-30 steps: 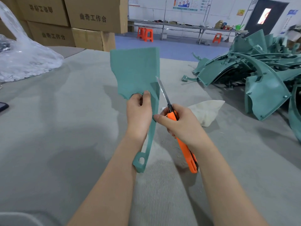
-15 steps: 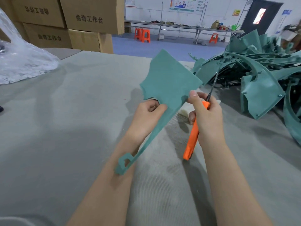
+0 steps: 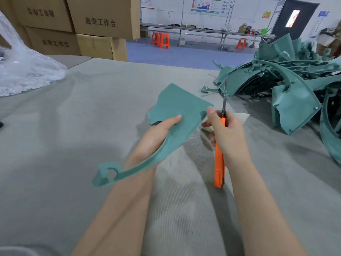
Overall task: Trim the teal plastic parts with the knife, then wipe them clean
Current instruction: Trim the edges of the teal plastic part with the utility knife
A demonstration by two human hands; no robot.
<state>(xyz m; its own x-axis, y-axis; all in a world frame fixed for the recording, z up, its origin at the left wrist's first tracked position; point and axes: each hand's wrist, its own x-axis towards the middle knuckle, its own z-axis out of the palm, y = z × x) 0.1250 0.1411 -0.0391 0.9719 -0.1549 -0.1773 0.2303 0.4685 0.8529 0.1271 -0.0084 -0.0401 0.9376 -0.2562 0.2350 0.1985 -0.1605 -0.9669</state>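
Above grey mat point(image 3: 55, 145): teal part point(image 3: 177, 115) held flat-ish in left hand point(image 3: 156, 137), thumb on top. Right hand point(image 3: 227, 133) wrapped tight round orange knife point(image 3: 219, 163), blade up, thumb touching part's edge. Risks: blade slipping twd left fingers w/ hard push; gouging part. Cloth point(image 3: 241, 117) behind, teal pile point(image 3: 287, 85) at right.

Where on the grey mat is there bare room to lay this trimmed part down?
The grey mat lies bare left of the held teal plastic part, up to the clear plastic bag. The right is crowded by the heap of teal parts and a white cloth.
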